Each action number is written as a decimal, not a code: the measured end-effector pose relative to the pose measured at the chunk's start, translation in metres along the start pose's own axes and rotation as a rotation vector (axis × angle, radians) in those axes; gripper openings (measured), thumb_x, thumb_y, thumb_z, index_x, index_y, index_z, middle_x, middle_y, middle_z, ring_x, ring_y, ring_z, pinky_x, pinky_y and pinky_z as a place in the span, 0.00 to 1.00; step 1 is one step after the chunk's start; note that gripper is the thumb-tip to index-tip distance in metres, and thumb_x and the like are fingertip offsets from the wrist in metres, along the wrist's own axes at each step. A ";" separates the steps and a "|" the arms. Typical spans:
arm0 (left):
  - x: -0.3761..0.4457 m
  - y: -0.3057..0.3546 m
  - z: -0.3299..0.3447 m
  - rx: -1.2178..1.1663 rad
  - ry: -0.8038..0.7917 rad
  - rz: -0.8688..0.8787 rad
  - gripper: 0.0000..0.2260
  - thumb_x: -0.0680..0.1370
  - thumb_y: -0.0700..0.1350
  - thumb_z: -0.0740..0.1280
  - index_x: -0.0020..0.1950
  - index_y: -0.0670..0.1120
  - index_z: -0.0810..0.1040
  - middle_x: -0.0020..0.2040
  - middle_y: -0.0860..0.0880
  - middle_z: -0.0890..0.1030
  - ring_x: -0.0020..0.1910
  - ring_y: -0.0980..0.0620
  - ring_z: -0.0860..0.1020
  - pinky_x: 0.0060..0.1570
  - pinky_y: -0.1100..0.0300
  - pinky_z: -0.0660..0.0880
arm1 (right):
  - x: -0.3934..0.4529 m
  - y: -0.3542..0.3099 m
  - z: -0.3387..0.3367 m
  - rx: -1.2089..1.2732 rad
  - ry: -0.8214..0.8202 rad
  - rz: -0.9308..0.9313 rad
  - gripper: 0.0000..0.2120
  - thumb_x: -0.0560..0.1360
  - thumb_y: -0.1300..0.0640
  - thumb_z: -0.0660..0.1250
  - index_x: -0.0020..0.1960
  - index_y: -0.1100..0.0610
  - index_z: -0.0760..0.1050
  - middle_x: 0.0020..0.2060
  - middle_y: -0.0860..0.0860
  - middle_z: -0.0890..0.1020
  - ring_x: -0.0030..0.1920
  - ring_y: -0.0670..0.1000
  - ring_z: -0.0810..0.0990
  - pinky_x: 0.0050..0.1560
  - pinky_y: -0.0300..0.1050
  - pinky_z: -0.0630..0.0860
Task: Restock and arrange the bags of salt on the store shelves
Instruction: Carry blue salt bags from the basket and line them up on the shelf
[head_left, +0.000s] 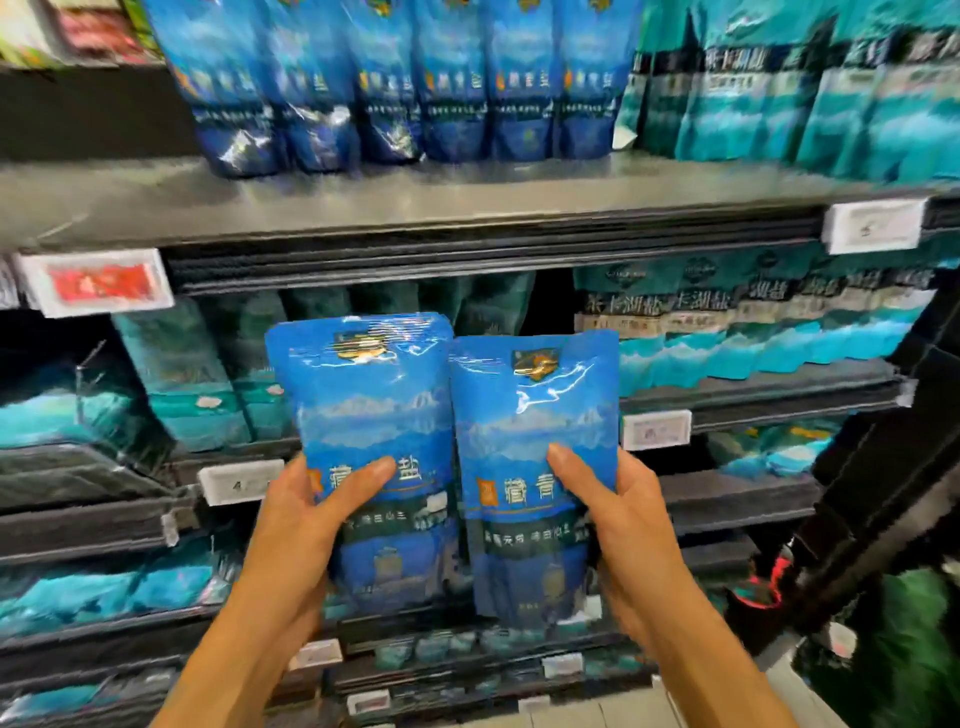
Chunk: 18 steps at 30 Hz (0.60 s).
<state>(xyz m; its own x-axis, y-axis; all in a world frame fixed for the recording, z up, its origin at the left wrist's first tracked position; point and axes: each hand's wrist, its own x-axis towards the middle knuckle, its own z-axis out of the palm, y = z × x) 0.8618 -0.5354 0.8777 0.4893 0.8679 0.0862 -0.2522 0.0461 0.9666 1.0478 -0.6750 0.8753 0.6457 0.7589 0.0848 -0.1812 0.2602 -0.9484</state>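
The left hand (306, 525) holds a blue salt bag (371, 415) upright in front of the shelves. Its thumb lies flat across the front of the bag, and the other fingers are curled round the back, so the bag is pinched between them. The right hand (618, 525) holds a second blue salt bag (530, 441) the same way, thumb on the front and fingers hidden behind. The two bags touch side by side, with the left one a little higher.

Above them, a row of blue salt bags (415, 78) stands on the top shelf (363, 202), set back from its front edge. Teal salt bags (805, 93) stand beside that row, toward the shelf's right end. A red price tag (96, 283) sits on the shelf's front edge at the left, and a white price tag (875, 226) at the right. More teal bags (727, 322) fill the shelf below.
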 end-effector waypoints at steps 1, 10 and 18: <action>0.006 0.013 0.005 -0.008 0.017 0.038 0.33 0.53 0.62 0.85 0.55 0.53 0.86 0.56 0.45 0.86 0.52 0.44 0.86 0.43 0.55 0.83 | 0.012 -0.012 0.004 0.012 -0.036 -0.015 0.17 0.66 0.46 0.75 0.53 0.50 0.85 0.53 0.54 0.87 0.54 0.55 0.87 0.48 0.45 0.83; 0.088 0.147 0.063 0.033 0.034 0.325 0.23 0.71 0.47 0.72 0.66 0.45 0.80 0.59 0.47 0.86 0.55 0.48 0.85 0.49 0.53 0.83 | 0.125 -0.142 0.035 0.169 -0.274 -0.223 0.09 0.72 0.54 0.73 0.51 0.56 0.84 0.49 0.52 0.88 0.47 0.49 0.87 0.43 0.42 0.83; 0.216 0.227 0.099 0.050 -0.056 0.214 0.11 0.80 0.45 0.68 0.61 0.47 0.82 0.51 0.49 0.88 0.48 0.52 0.87 0.41 0.54 0.84 | 0.273 -0.213 0.078 0.040 -0.212 -0.373 0.03 0.76 0.56 0.74 0.48 0.55 0.82 0.48 0.52 0.88 0.51 0.53 0.87 0.55 0.58 0.83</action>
<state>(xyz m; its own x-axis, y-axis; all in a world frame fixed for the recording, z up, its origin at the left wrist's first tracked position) 0.9932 -0.3865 1.1400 0.4748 0.8265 0.3024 -0.3142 -0.1618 0.9355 1.2053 -0.4767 1.1244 0.5066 0.7131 0.4846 0.0046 0.5599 -0.8286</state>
